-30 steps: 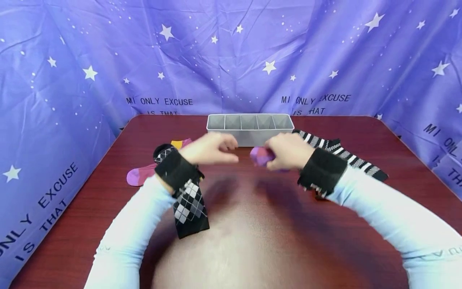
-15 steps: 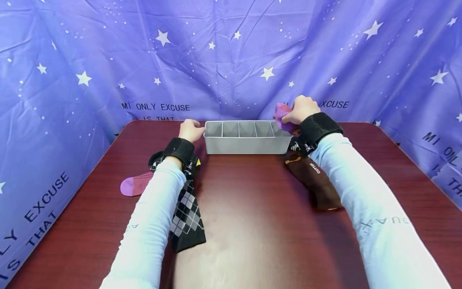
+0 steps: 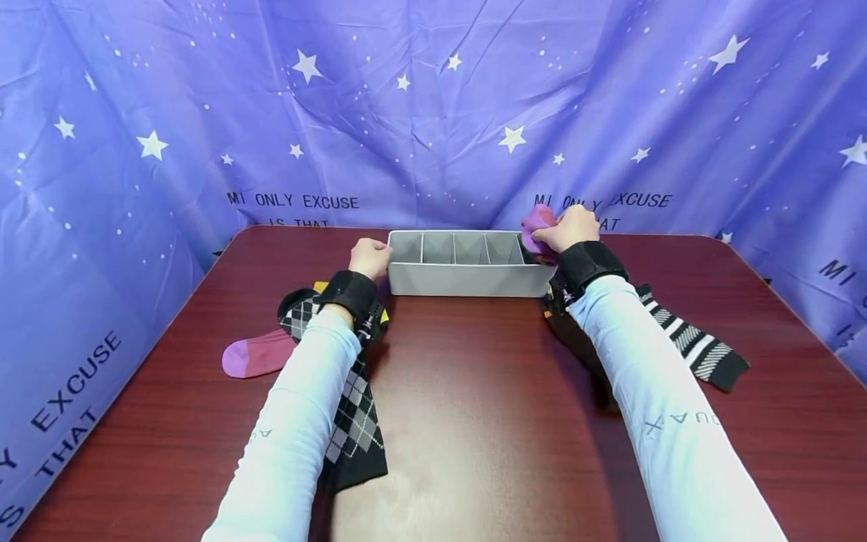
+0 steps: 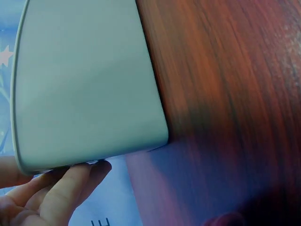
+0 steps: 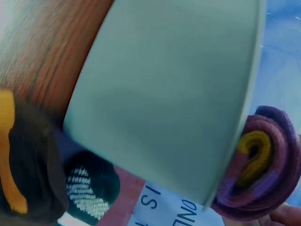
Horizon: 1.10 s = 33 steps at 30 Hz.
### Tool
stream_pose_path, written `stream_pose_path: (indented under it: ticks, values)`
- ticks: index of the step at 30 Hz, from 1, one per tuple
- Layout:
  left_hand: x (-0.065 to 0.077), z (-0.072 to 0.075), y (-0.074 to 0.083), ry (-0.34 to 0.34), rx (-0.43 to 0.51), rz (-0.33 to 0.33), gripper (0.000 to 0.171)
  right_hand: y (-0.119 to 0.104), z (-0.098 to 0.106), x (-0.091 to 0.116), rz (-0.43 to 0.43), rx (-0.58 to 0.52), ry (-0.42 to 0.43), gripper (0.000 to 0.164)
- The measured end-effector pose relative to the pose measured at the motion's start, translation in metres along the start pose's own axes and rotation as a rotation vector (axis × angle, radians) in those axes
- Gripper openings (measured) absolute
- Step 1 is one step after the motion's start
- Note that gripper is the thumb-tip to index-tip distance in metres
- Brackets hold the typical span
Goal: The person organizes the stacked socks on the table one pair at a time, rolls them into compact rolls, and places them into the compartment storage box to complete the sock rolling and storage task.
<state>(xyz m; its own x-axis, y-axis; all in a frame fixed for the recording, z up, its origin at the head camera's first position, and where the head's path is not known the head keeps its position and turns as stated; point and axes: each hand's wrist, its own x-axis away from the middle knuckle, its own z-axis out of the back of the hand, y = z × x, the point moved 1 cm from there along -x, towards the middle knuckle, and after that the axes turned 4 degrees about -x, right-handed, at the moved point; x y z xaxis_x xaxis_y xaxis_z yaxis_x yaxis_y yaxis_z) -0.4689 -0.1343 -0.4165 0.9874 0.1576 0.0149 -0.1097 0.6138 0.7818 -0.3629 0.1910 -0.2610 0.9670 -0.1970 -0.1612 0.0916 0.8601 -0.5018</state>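
Note:
A rolled pink and purple sock (image 3: pixel 537 220) with a yellow centre is pinched in my right hand (image 3: pixel 576 227). The roll stands partly in the rightmost compartment of the grey divided organizer box (image 3: pixel 467 280). In the right wrist view the sock roll (image 5: pixel 282 146) bulges above the box's rim, fingertips below it. My left hand (image 3: pixel 369 257) grips the box's left end. In the left wrist view its fingers (image 4: pixel 66 190) lie against the outer end wall, with the thumb at the rim corner.
On the left lie a black-and-grey argyle sock (image 3: pixel 355 421) and a pink sock with a purple toe (image 3: pixel 260 354), partly under the left sleeve. At right are a brown sock (image 3: pixel 576 335) and a black-and-white striped sock (image 3: pixel 698 342). A purple starry curtain (image 3: pixel 420 135) hangs behind.
My right hand has carried the rolled sock from mid-table to the box's right end, then lowered it into the compartment. My left hand has moved to the box's left end and taken hold.

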Motion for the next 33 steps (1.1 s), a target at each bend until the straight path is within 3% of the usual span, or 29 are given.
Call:
stream_pose_path:
  ticks: [4,6,9,16,23,33]
  values:
    - [0.077,0.037,0.065,-0.014,-0.007,0.056,0.028,-0.004,-0.004,-0.004,-0.009,0.105,-0.018,0.048]
    - [0.104,0.050,0.087,-0.018,-0.025,0.069,0.030,-0.008,-0.005,-0.005,-0.005,0.187,-0.042,0.048]
    - [0.121,0.058,0.100,-0.014,-0.023,0.058,0.031,-0.014,-0.008,-0.007,0.027,0.290,-0.057,0.045]
    - [0.122,0.060,0.101,0.015,-0.012,0.044,0.030,-0.024,-0.020,-0.007,0.090,0.337,0.011,0.041]
    - [0.120,0.054,0.095,0.015,-0.025,0.051,0.030,-0.015,-0.036,-0.007,0.084,0.339,-0.084,0.032]
    - [0.117,0.050,0.088,-0.018,0.004,0.076,0.031,-0.013,-0.046,-0.010,0.085,0.347,-0.129,0.031]
